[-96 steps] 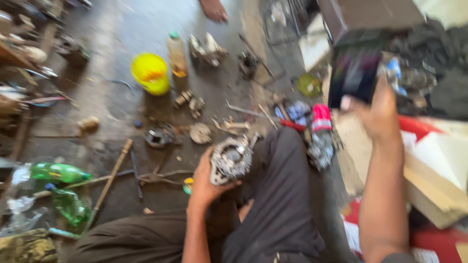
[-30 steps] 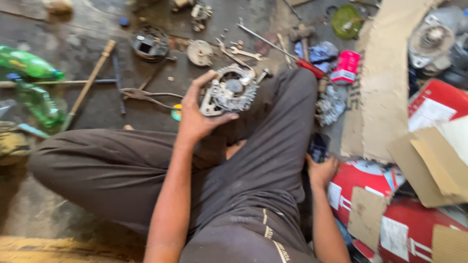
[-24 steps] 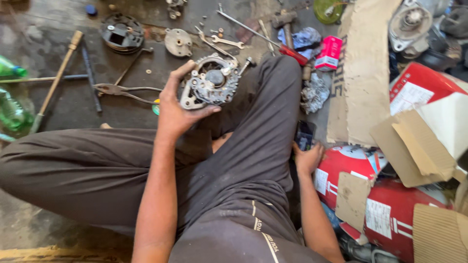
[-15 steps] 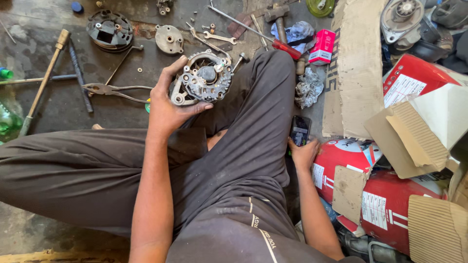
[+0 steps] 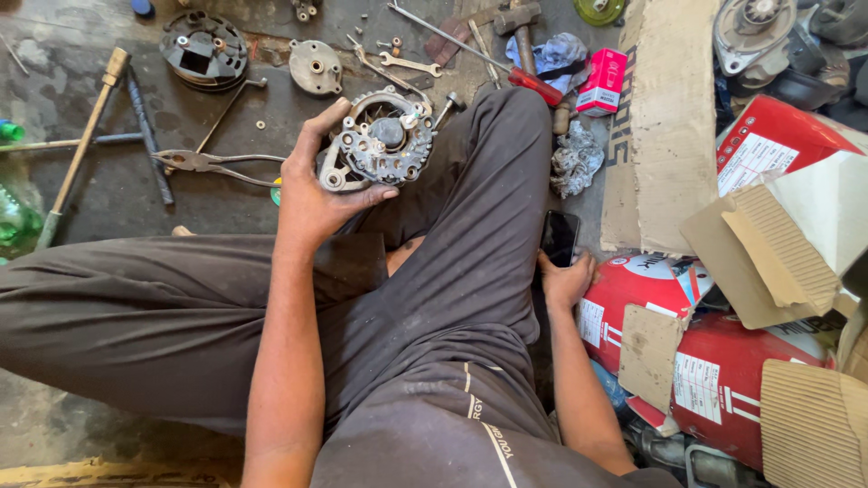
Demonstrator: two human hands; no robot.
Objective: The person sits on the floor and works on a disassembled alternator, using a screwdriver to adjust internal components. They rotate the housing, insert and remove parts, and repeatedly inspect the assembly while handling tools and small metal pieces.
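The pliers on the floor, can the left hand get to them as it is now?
Probably not right away: the left hand is wrapped around the alternator housing. The pliers lie close beside it on open floor, nothing covering them.

Pliers (image 5: 203, 164) lie left of the alternator housing (image 5: 378, 142).

I see dull cast metal on the alternator housing (image 5: 378, 145), a glossy black glass face on the phone (image 5: 559, 238), matt dark cloth trousers (image 5: 452, 271), rough brown cardboard (image 5: 655, 136) and stained concrete floor (image 5: 108, 194).
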